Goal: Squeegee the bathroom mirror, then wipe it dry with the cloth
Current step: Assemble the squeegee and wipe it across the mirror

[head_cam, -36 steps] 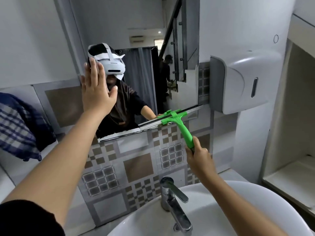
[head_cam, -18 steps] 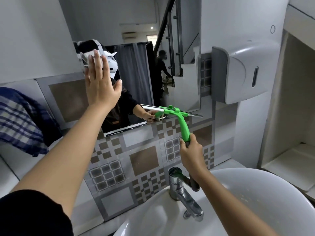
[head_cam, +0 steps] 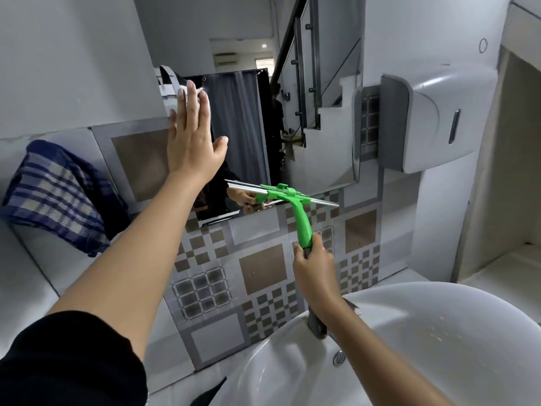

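Note:
The bathroom mirror (head_cam: 322,136) hangs on the wall above patterned tiles. My left hand (head_cam: 193,136) lies flat and open against the mirror's left edge, fingers up. My right hand (head_cam: 314,265) grips the lower end of a green squeegee (head_cam: 300,212), whose metal blade lies tilted along the mirror's bottom edge. A blue checked cloth (head_cam: 55,194) is draped on the ledge at the left, away from both hands.
A white basin (head_cam: 409,332) fills the lower right, its tap (head_cam: 317,323) partly hidden behind my right forearm. A white wall dispenser (head_cam: 439,118) sticks out just right of the mirror. A recessed white shelf (head_cam: 503,265) stands at the far right.
The squeegee blade has drawn back from the glass to the mirror's bottom edge and shifted left. My view has swung right; my left hand stays pressed on the mirror.

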`<state>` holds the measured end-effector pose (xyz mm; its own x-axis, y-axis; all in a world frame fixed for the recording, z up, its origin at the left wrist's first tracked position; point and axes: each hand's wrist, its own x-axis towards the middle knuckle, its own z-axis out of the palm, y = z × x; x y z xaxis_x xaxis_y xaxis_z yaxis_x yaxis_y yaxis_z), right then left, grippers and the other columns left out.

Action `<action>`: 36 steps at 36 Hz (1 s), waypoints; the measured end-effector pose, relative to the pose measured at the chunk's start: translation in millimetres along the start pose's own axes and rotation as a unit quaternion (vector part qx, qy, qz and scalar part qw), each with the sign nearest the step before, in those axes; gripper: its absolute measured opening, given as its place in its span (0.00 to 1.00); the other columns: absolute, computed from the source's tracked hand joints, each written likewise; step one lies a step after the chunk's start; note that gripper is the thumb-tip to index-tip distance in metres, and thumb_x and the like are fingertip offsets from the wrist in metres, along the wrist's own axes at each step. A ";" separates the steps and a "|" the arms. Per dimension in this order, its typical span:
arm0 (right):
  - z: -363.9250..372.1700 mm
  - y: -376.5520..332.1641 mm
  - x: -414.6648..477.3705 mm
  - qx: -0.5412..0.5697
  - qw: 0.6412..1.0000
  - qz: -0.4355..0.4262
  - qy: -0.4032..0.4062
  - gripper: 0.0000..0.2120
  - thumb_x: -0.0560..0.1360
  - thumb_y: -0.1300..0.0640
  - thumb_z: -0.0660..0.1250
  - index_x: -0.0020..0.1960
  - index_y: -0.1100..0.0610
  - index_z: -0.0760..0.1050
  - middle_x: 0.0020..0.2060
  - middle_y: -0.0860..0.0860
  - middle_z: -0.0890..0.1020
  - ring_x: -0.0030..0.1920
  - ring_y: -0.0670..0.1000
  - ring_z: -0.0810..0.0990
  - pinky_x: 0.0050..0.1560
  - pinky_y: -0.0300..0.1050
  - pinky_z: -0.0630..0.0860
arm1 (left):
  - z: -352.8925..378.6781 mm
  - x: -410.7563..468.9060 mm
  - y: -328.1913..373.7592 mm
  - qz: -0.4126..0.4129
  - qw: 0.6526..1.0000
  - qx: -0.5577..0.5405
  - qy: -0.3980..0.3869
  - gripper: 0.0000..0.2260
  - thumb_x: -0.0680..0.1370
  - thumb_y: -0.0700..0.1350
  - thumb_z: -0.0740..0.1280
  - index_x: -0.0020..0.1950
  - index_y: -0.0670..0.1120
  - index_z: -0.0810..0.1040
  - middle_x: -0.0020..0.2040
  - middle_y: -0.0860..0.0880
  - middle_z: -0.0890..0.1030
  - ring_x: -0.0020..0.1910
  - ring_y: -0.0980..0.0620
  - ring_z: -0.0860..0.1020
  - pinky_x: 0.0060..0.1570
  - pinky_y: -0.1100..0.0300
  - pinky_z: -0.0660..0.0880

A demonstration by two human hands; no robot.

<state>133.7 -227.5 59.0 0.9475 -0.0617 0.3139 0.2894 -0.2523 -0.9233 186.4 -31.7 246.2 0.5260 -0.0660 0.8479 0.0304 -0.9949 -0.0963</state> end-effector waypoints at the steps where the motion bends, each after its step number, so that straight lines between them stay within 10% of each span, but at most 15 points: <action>1: 3.7 0.0 -3.4 -0.007 1.000 0.000 -0.005 0.07 0.79 0.55 0.59 0.55 0.55 0.67 0.33 0.52 0.73 0.27 0.48 0.70 0.26 0.42 0.68 | -0.2 -0.7 -1.0 0.005 1.000 0.000 -0.001 0.35 0.78 0.50 0.61 0.76 0.42 0.43 0.77 0.43 0.43 0.76 0.43 0.42 0.73 0.50 0.42; 26: 2.7 13.8 -59.1 -0.156 0.985 -0.058 -0.040 0.22 0.78 0.52 0.59 0.70 0.49 0.60 0.32 0.46 0.74 0.29 0.43 0.73 0.25 0.35 0.65 | -2.7 -35.9 -2.2 0.005 0.999 -0.017 -0.050 0.31 0.79 0.50 0.60 0.76 0.43 0.48 0.78 0.46 0.45 0.76 0.47 0.44 0.74 0.52 0.47; 32: -33.8 -3.2 -41.4 -0.153 0.975 -0.149 -0.064 0.20 0.76 0.54 0.64 0.67 0.53 0.68 0.31 0.45 0.76 0.25 0.42 0.74 0.28 0.37 0.77 | -18.9 -54.3 24.4 0.003 0.982 -0.180 -0.054 0.26 0.77 0.53 0.60 0.72 0.41 0.63 0.73 0.44 0.64 0.73 0.48 0.60 0.71 0.46 0.60; 36: -62.2 -22.1 -16.8 -0.209 0.948 -0.200 -0.132 0.20 0.76 0.54 0.64 0.67 0.53 0.67 0.35 0.46 0.78 0.27 0.43 0.76 0.33 0.40 0.80 | -30.5 -87.0 50.3 0.064 0.956 -0.267 -0.102 0.22 0.79 0.49 0.62 0.72 0.44 0.65 0.72 0.47 0.67 0.71 0.54 0.63 0.70 0.70 0.50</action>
<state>102.9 -281.0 87.9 0.7906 0.3487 0.5034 0.6054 -0.5689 -0.5566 116.3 -78.4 183.5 0.6524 -0.2283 0.7226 -0.4560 -0.8799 0.1338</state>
